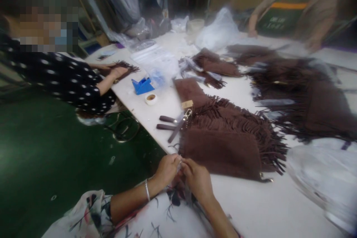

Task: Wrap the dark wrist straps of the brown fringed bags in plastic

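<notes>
My left hand (167, 170) and my right hand (198, 181) meet at the table's near edge, in front of my body. Both are closed, fingertips pinched together around something small that I cannot make out. Just beyond them lies a dark brown suede-like pouch (220, 152), flat on the table, with a zipper end at its right corner. Behind it a fringed brown pouch (234, 117) spreads its tassels to the right. Brown wrist straps (166, 126) with a metal clasp (188, 113) and a tan tag (187, 104) rest at the left of the pile.
A blue tape dispenser (142, 86) and a tape roll (151, 99) stand near the left edge. More fringed brown pouches (306, 96) are heaped at right, beside clear plastic bags (326, 171). A person in polka-dot sleeves (61, 78) works at left; another person (290, 18) stands across.
</notes>
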`<state>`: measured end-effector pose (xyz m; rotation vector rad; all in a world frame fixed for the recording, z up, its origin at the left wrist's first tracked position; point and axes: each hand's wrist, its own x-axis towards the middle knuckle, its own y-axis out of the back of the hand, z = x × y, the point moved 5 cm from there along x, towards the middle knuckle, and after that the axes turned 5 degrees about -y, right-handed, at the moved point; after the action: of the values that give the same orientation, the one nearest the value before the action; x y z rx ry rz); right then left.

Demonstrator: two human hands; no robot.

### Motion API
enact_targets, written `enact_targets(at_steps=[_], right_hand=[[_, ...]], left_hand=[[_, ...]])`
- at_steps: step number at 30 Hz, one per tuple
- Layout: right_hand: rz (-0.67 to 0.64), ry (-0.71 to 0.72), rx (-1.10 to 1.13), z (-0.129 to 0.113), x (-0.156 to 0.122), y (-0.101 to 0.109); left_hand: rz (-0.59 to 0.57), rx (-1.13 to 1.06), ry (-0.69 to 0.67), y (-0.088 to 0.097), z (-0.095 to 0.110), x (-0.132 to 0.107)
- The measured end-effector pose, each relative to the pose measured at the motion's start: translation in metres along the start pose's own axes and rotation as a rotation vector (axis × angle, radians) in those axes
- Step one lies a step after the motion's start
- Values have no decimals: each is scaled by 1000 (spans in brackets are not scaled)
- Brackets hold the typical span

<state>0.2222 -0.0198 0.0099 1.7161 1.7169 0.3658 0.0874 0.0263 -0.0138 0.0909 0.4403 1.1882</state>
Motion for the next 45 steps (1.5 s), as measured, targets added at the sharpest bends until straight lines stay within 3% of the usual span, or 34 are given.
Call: enact_targets(at_steps=[3,11,14,19,24,27,33,39,42,45], right_hand=[[75,-38,-41,-2,1,-5],[69,-33,67,2,0,-9],[87,-27,7,1,-1,-9],[159,-18,-338,-6,-5,-17],[210,1,-437,-6,-7,-23],[219,-11,-458,-7,-7,-22],[224,15,-457,-12,-8,-20],[201,-46,-417,-6,-5,-20],[192,-64,-392,-7,-4,-17],[184,-60,-400,-6,-5,-12]], left_hand=[[27,41,-19,1,1,0],[-125,-332,168,7,-1,-11],[-112,-259,142,6,1,-8],[-91,-42,12,13,7,-9],[-248,-192,135,25,-17,-31],[-283,-222,201,30,-28,-38],[-302,-288,196,16,-20,-28],[-283,-131,156,3,-16,-17],[-271,15,103,9,-14,-13],[-249,199,-35,17,-4,-7]])
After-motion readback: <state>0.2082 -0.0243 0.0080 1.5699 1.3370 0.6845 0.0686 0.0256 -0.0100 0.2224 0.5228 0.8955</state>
